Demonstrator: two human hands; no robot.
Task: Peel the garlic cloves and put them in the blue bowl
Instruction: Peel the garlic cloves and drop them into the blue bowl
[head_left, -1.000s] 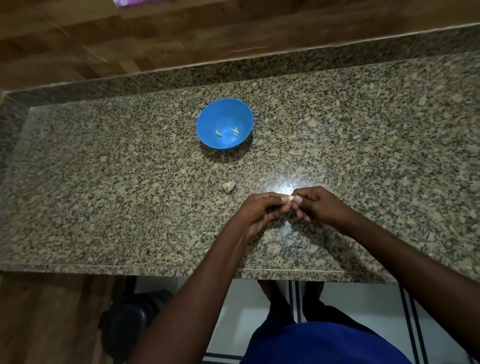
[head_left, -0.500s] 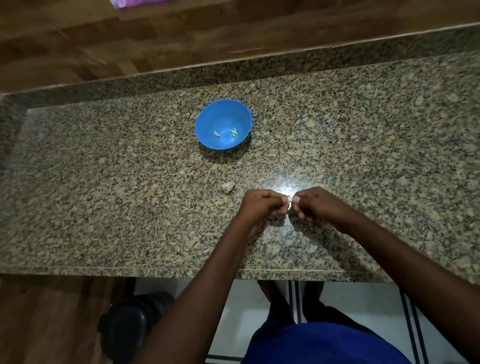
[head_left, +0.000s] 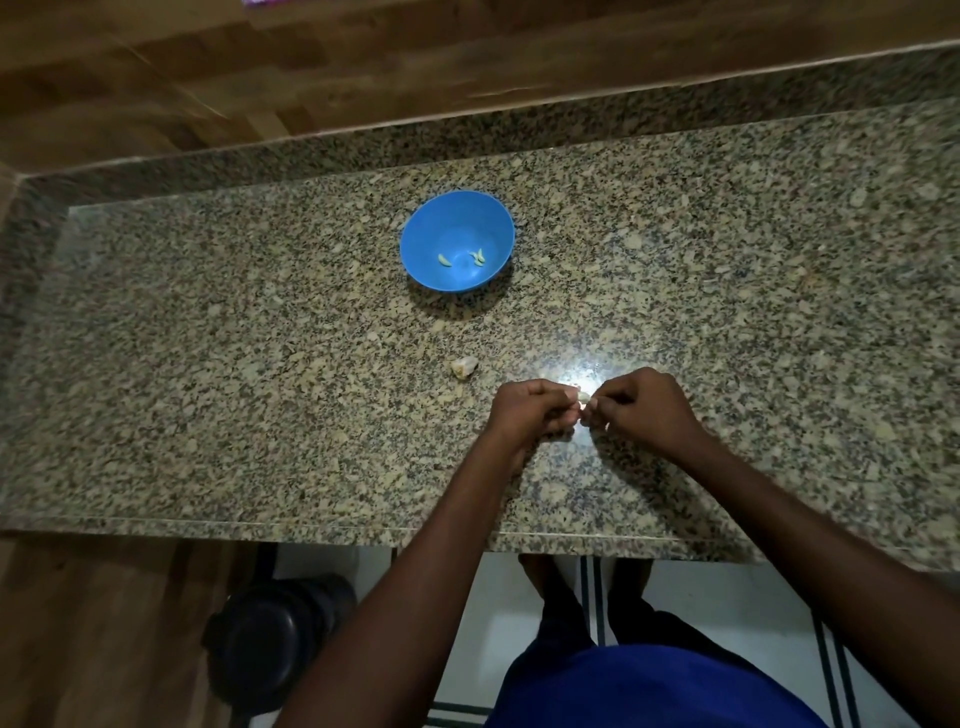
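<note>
A blue bowl (head_left: 457, 240) stands on the granite counter (head_left: 208, 364) and holds three small peeled garlic cloves (head_left: 444, 260). Nearer me, a piece of unpeeled garlic (head_left: 463, 367) lies loose on the counter. My left hand (head_left: 532, 413) and my right hand (head_left: 641, 408) meet just above the counter near its front edge. Both pinch one small pale garlic clove (head_left: 583, 397) between their fingertips. Most of that clove is hidden by my fingers.
A raised granite ledge (head_left: 519, 130) runs along the back of the counter, with wood panelling (head_left: 311, 62) behind it. Below the front edge I see a dark round object (head_left: 275, 639) on the floor and my legs.
My two hands have stayed together on the clove, with the fingers shifting slightly around it. The bowl and loose garlic have not moved.
</note>
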